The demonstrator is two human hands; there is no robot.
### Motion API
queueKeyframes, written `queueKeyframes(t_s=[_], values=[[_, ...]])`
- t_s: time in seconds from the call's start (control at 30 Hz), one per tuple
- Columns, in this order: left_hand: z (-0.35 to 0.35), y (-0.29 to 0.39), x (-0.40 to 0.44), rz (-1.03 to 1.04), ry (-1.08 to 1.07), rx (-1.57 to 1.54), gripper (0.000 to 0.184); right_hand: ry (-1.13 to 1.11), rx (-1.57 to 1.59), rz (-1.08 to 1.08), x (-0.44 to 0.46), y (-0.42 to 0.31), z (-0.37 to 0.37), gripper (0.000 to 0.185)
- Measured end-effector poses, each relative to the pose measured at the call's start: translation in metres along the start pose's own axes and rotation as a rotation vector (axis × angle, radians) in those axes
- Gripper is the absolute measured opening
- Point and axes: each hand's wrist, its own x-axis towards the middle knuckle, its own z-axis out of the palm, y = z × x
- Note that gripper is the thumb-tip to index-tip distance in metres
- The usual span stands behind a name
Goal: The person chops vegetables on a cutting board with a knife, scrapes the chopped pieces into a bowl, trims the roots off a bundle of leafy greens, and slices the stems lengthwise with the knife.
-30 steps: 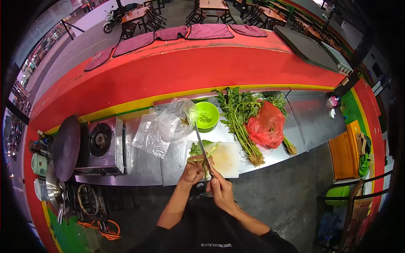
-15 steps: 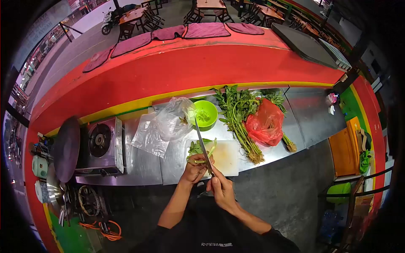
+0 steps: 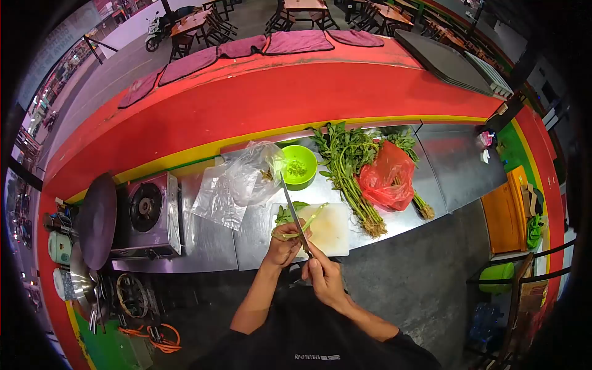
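Observation:
My left hand [image 3: 283,246] is closed round a green vegetable stem [image 3: 316,217], held above the near left part of a white cutting board [image 3: 333,234]. In my right hand [image 3: 324,276] is the handle of a long knife [image 3: 291,205], its blade pointing away from me and crossing the stem. Green leaves [image 3: 287,214] lie on the board's far left. Beyond the board stands a lime-green bowl [image 3: 306,156] with small green pieces at its bottom. Right of the bowl lies a bunch of leafy greens [image 3: 346,169] with roots toward me.
A red plastic bag [image 3: 387,177] rests on the greens. Clear plastic bags [image 3: 246,179] lie left of the bowl. A gas stove [image 3: 147,209] and a dark wok [image 3: 98,221] are at the left. A red wall [image 3: 265,92] bounds the steel counter [image 3: 200,246] at the back.
The stem in my left hand has tilted slightly, its free end now reaching farther right. Both hands and the knife stay nearly in place; the whole view has shifted a little.

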Motion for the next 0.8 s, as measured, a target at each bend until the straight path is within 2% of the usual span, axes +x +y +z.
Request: queueKeyframes(t_s=[0.3, 0.37, 0.5, 0.67, 0.8], values=[[-0.005, 0.000, -0.001, -0.013, 0.076, 0.011, 0.014, -0.038, -0.029, -0.007, 0.006, -0.004, 0.000, 0.044], [-0.003, 0.003, 0.001, 0.006, 0.122, 0.093, 0.013, -0.035, -0.040, -0.017, 0.006, -0.001, 0.001, 0.044], [-0.001, 0.009, 0.007, 0.033, 0.043, 0.066, 0.018, -0.032, -0.060, -0.038, 0.006, 0.006, 0.002, 0.045], [-0.002, 0.009, 0.010, 0.015, 0.070, 0.088, 0.022, -0.036, -0.095, -0.022, 0.009, 0.010, 0.001, 0.045], [0.002, 0.009, 0.013, 0.035, 0.056, 0.122, 0.013, -0.038, -0.074, -0.006, 0.010, 0.014, -0.001, 0.045]])
